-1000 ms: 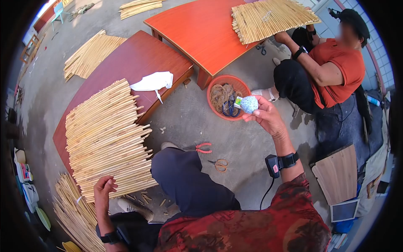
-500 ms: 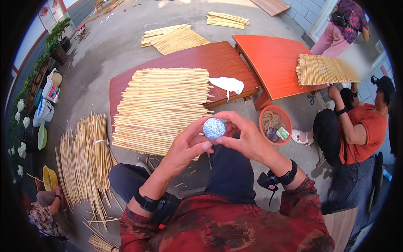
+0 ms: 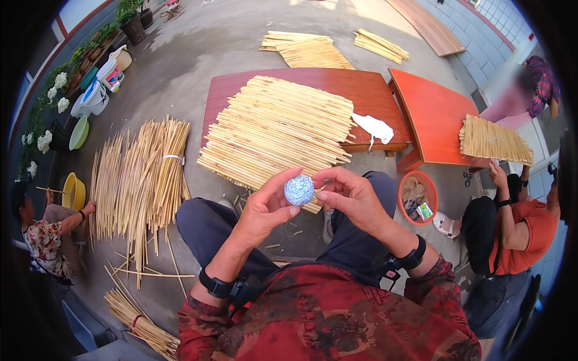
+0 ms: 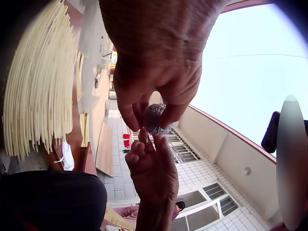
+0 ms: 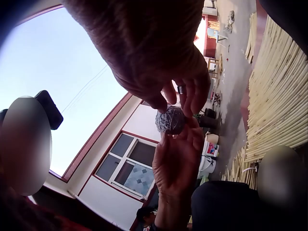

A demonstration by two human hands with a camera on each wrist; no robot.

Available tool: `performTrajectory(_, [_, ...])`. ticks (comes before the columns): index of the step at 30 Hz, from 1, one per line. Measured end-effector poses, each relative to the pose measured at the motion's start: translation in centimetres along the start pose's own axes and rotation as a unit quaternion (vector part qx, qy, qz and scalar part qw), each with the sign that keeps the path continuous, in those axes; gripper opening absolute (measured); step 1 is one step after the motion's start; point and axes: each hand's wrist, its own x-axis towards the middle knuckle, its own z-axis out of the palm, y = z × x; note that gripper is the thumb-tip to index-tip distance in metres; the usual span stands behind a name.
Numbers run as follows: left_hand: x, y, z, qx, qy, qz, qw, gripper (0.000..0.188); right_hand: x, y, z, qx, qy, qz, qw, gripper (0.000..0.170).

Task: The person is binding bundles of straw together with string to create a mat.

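Note:
A small ball of blue-and-white string (image 3: 299, 190) is held up in front of my lap. My left hand (image 3: 259, 212) grips its left side between thumb and curled fingers. At its right edge, my right hand (image 3: 354, 197) pinches with thumb and fingertips. The left wrist view shows the ball (image 4: 158, 119) partly covered by my left hand (image 4: 156, 82), with the right hand (image 4: 153, 168) below it. Seen from the right wrist, the right thumb lies against the ball (image 5: 170, 120). Beyond the hands, a mat of pale stalks (image 3: 277, 129) lies on the dark red table (image 3: 373, 90).
An orange basket (image 3: 428, 186) with twine and a green-and-white packet stands on the floor to the right. Stalk bundles (image 3: 141, 180) lie at left. A white cloth (image 3: 373, 128) is on the table. One person (image 3: 524, 228) sits at right, another (image 3: 45, 237) at left.
The right hand has brought the ball from near the basket to in front of my lap. My left hand has left the mat's edge and taken hold of the ball. The head view has turned left.

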Motion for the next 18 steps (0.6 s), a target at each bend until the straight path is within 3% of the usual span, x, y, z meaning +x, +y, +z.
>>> performTrajectory(9, [-2.3,1.0,-1.2,0.015,0.020,0.045,0.999,0.068,1.1,0.4,1.5,0.004,-0.059,0.000,0.998,0.016])
performTrajectory(18, [-2.4,1.1,-1.5,0.089,0.053,0.066,0.992,0.068,1.9,-0.5,2.8,-0.078,-0.041,0.003,0.996,0.010])
